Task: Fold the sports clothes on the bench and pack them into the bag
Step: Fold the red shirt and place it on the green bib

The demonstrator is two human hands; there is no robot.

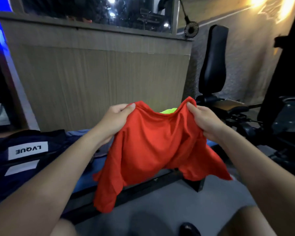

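Note:
I hold a red sports shirt (153,147) up in front of me, above the bench. My left hand (116,121) pinches its upper left corner and my right hand (204,121) pinches its upper right corner. The shirt hangs down loosely, with its sleeves dangling over the blue bench (85,178). A neon yellow garment (169,110) peeks out just behind the shirt's top edge. A dark navy bag (24,160) with a white "LVQUE" label lies on the bench at the left. More bluish clothing (77,132) lies behind my left forearm.
A ribbed beige partition (100,82) rises right behind the bench. Black gym equipment with a padded backrest (213,62) stands at the right. A small clip-on fan (191,29) hangs at the partition's top corner. Grey floor (169,201) lies below, with my knees at the bottom edge.

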